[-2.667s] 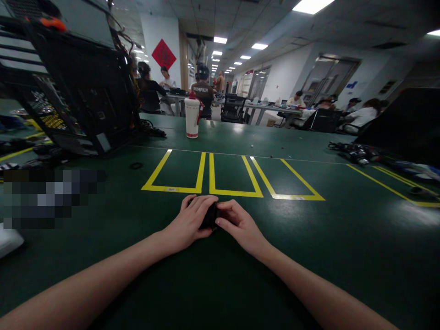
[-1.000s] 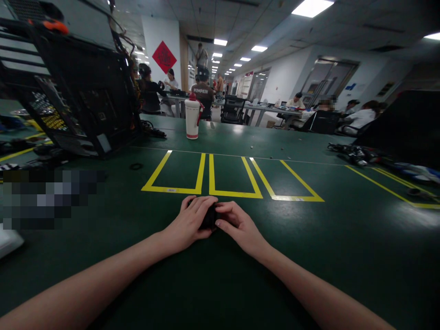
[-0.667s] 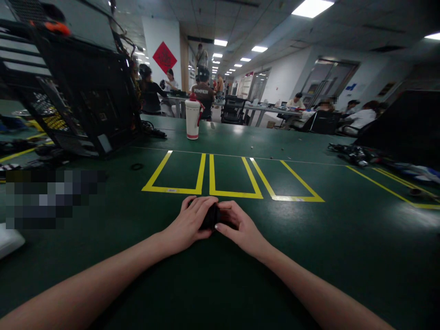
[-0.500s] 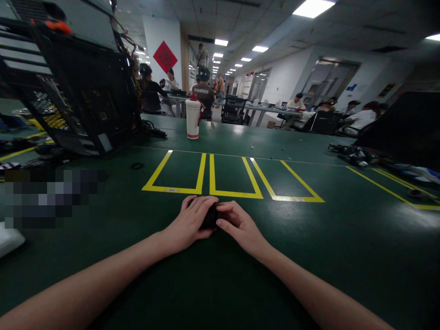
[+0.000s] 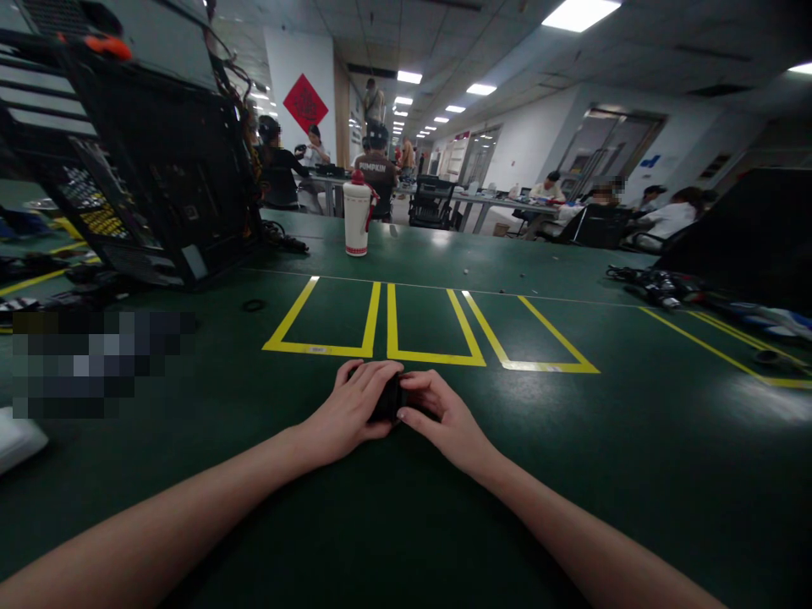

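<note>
My left hand (image 5: 351, 410) and my right hand (image 5: 442, 417) rest together on the green table (image 5: 634, 440), just below three yellow taped boxes (image 5: 426, 326). Between them sits a small black object (image 5: 388, 399), mostly covered. The fingers of my left hand curl over its top. My right hand's thumb and fingers pinch its right side. What the object is cannot be made out.
An open black computer case (image 5: 152, 161) stands at the back left with cables beside it. A white bottle with a red cap (image 5: 356, 213) stands behind the boxes. A small black ring (image 5: 252, 305) lies left of them. Dark gear and cables (image 5: 660, 286) lie at right. People sit at far desks.
Both hands stay on the black object in the same spot. My right thumb shifts slightly. A person moves about in the background.
</note>
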`<state>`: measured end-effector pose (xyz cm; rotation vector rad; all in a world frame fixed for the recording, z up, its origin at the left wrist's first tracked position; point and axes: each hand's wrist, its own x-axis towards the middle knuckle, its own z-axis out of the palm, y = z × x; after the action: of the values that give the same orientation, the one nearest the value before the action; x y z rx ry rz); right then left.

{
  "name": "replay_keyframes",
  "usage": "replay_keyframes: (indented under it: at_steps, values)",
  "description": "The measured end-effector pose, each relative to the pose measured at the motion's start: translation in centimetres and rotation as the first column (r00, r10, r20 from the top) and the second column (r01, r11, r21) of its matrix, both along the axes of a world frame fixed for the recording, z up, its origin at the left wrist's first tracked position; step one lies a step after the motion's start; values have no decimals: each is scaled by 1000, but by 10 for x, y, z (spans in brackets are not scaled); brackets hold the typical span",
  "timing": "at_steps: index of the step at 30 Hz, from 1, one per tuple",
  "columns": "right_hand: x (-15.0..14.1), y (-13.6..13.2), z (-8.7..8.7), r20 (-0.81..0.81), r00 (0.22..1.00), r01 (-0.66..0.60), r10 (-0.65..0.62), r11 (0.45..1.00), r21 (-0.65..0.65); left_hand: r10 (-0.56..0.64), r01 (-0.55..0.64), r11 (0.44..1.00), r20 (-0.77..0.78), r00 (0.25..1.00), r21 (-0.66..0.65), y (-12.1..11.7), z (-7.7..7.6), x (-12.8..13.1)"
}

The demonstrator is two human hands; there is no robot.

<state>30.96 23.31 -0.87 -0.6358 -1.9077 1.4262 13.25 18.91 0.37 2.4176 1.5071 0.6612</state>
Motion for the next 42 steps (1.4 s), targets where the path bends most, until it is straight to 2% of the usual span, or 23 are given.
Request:
replay_keyframes:
  at_steps: [6,12,16,21,25,31,39,42]
  values:
    - [0,2,1,52,998,34,-31,999,-41,1,-1,1000,6,1000,-19,-1,1,-1]
    - [0,1,-3,25,999,33,-34,999,41,-7,7,1000,-5,1000,-10,-1,1,0]
    - [-1,1,-5,-10,999,46,-46,998,32,2,-2,1000,-4,1000,-5,0,0,0]
    - [-1,1,-1,51,996,75,-77,996,43,1,-2,1000,6,1000,7,0,-2,0]
    - [-1,-1,1,85,994,60,-65,997,57,1,-1,1000,4,1000,-1,-1,0,0]
    - [0,-1,-1,19,1000,14,-15,998,56,-1,1,1000,2,1000,6,-1,1,0]
    - [-1,0,1,59,998,38,-38,999,13,12,-12,1000,7,1000,21,-1,0,1]
    - [0,0,-1,48,999,16,-18,999,47,8,-8,999,7,1000,33,-2,0,1]
